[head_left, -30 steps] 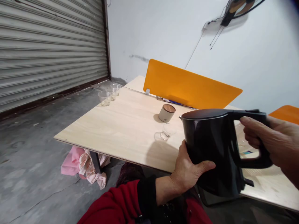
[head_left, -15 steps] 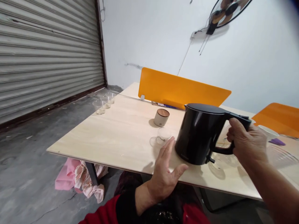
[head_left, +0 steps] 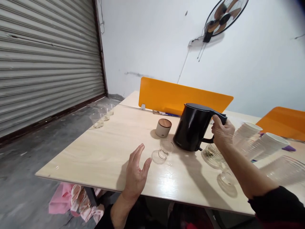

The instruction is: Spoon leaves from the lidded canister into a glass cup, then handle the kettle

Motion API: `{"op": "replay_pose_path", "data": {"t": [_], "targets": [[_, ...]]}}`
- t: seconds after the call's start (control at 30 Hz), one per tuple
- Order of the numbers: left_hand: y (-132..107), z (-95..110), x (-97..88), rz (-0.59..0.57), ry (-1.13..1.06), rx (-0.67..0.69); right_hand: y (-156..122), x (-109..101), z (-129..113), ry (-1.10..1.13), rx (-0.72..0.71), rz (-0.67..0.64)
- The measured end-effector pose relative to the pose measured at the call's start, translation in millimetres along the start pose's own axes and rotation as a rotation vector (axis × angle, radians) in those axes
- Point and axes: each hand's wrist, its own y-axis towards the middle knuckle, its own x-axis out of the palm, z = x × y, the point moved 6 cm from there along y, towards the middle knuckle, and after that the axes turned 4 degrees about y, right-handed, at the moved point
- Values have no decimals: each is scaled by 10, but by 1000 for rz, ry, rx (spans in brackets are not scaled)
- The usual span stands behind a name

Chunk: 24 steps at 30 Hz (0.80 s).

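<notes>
Left hand (head_left: 136, 171) hovers at the bench's (head_left: 100, 149) near edge, its grip slack, fingers spread, holding nothing. Small glass cup (head_left: 165, 149) just beyond. Black kettle (head_left: 192, 127) stands mid-bench; right hand (head_left: 221, 131) wraps its handle for steadying. Right-edge glassware blurred, cut off.

A black kettle (head_left: 193, 127) stands on the pale wood-grain table (head_left: 105, 149) before an orange divider (head_left: 176, 97) and grey ribbed shutter (head_left: 45, 57).

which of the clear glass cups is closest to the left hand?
The small glass cup just left of the black kettle, beyond the open left hand. The three glass cups at the table's far left corner sit much farther away.
</notes>
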Motion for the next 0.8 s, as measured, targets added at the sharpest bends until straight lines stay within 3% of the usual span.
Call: {"op": "replay_pose_path", "data": {"t": [0.2,0.4,0.8], "targets": [[16,-68,40,-87,-18,-85,246,145,259,41,-66,23],[-4,-121,54,-132,-30,-168,482,141,501,21,-47,-1],[-12,-170,86,-168,-21,-217,759,-57,547,-156,211,-178]]}}
